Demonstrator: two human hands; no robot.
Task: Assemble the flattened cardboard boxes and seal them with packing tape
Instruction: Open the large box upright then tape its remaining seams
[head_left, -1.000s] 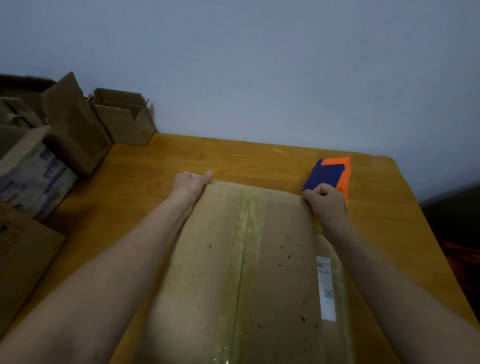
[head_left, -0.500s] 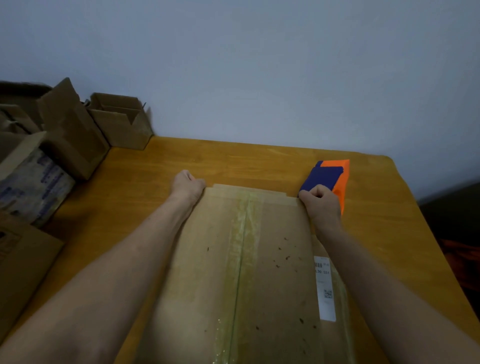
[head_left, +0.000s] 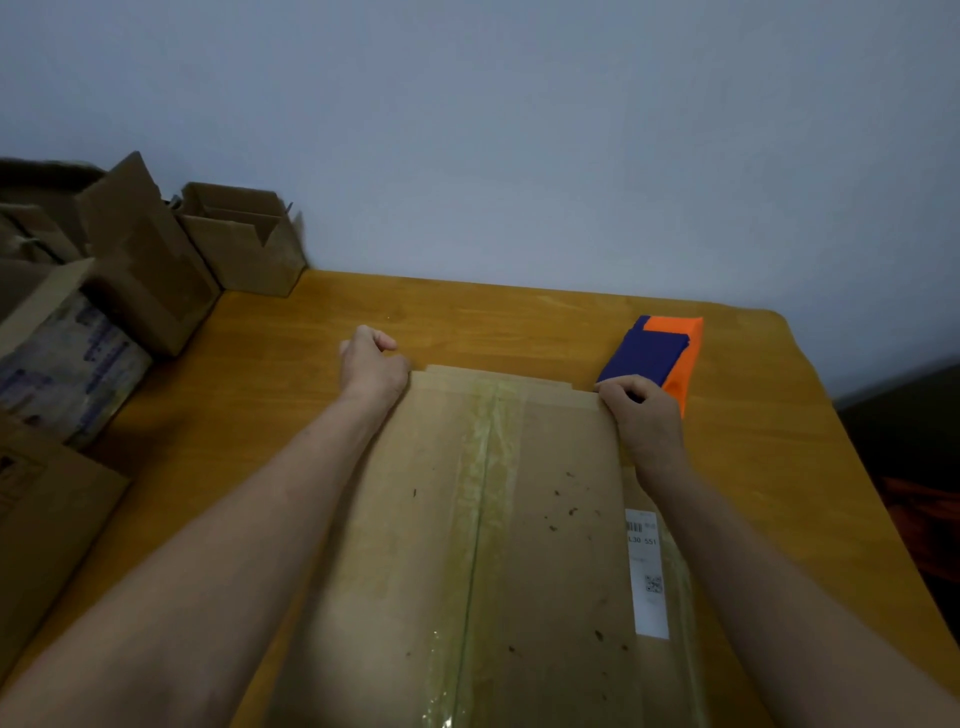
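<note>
A flattened cardboard box (head_left: 550, 519) lies lengthwise on the wooden table (head_left: 519, 322), with an old strip of clear tape down its middle and a white label near its right edge. My left hand (head_left: 371, 364) grips the box's far left corner, fingers curled around the edge. My right hand (head_left: 641, 410) pinches the far right corner. Just beyond my right hand lies an orange and blue tape dispenser (head_left: 657, 358).
Several open and folded cardboard boxes (head_left: 156, 260) crowd the table's left side, one small open box (head_left: 244, 239) against the wall. A larger flat carton (head_left: 47, 519) sits at the near left. The table's right edge drops to a dark floor.
Both hands slid slightly towards me along the box's far edge and closed tighter on the corners; the left thumb curled in. A lower cardboard layer now shows past the far edge.
</note>
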